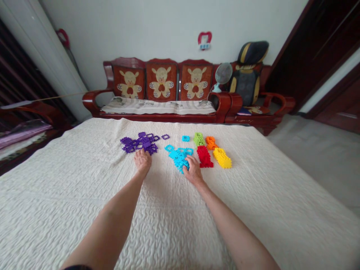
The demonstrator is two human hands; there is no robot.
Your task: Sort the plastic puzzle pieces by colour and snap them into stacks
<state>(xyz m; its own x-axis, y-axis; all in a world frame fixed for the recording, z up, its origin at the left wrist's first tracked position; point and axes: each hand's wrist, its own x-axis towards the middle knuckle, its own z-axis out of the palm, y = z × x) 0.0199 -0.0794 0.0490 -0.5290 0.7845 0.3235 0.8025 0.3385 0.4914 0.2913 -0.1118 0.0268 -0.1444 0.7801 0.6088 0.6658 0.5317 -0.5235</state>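
My left hand [143,160] rests at the near edge of the purple pieces [144,141], its fingers curled; what they may hold is hidden. On the blue pieces [177,156] lies my right hand [192,168], thumb and fingers spread apart over their right side. A single blue square [185,138] sits behind that pile. To the right are a green stack [199,139], an orange stack [210,143], a red stack [204,156] and a yellow stack [222,158]. One purple frame [165,137] lies apart from the purple pile.
A cream quilted cloth [84,195] covers the table. Behind it stands a wooden sofa [157,118] with bear-patterned cushions [161,80]. A small fan [223,73] and a massage seat pad [247,84] are at the back right.
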